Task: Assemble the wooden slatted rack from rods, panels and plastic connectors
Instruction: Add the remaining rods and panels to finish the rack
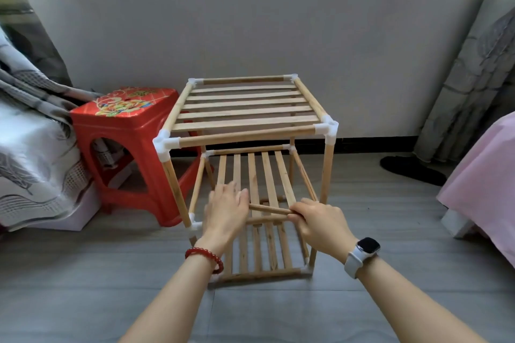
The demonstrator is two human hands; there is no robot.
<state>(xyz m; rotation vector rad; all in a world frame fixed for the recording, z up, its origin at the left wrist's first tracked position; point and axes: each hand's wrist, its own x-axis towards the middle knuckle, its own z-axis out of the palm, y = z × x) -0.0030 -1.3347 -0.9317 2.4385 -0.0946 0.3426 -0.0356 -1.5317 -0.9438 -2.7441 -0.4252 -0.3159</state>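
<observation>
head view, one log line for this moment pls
rack: top shelf on | rod: held by both hands | left hand | right hand

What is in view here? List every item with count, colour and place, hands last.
wooden rack: one, pale wood, centre of the floor against the wall, three slatted tiers.
plastic connectors: several, white, at the rack's corners.
loose rod: one, pale wood, held level at the middle tier's front.
plastic stool: one, red with a printed top, left of the rack.
patterned fabric: grey and white, far left.
curtain: grey patterned, right, by the wall.
pink cloth: one, right edge.
dark item: one, black, on the floor at right; kind unclear.
floor: grey planks.
bead bracelet: one, red, left wrist.
smartwatch: one, white band, right wrist.
left hand: at the rod's left end.
right hand: grips the rod's right end.
</observation>
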